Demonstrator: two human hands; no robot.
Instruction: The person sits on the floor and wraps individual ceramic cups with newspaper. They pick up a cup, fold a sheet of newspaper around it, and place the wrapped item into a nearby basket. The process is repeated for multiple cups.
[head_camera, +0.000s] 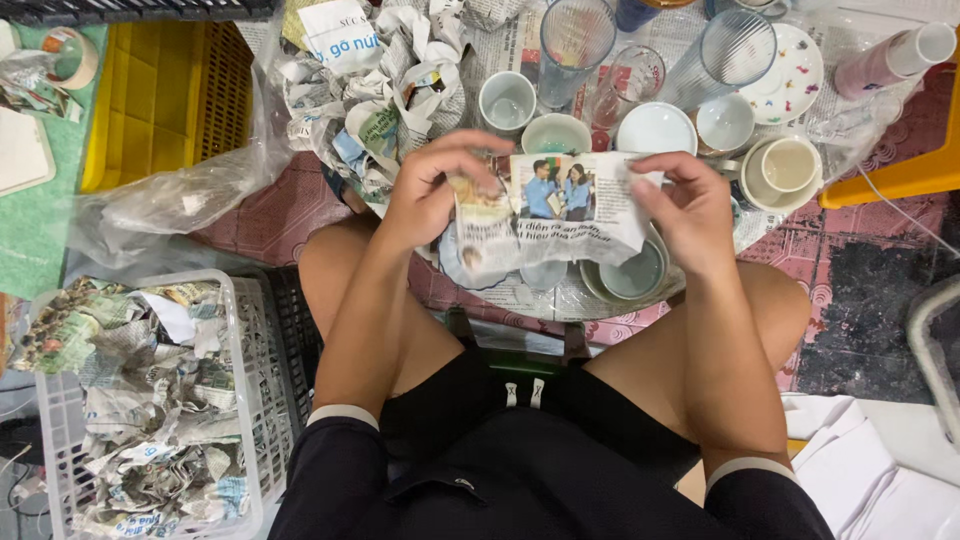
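My left hand (425, 195) and my right hand (685, 210) both grip a sheet of printed newspaper (575, 215), held spread between them above my knees. The left hand pinches the crumpled left edge, the right hand the top right corner. Under the sheet, partly hidden, lie a pale green bowl (632, 278) and a small plate (470, 268) on newspaper spread over the floor.
Beyond the sheet stand several cups (507, 100), bowls (655, 128) and ribbed glasses (576, 40). A heap of crumpled newspaper (375, 90) lies at top centre. A white basket (255, 400) of crumpled paper sits at my left, a yellow crate (165, 95) behind it.
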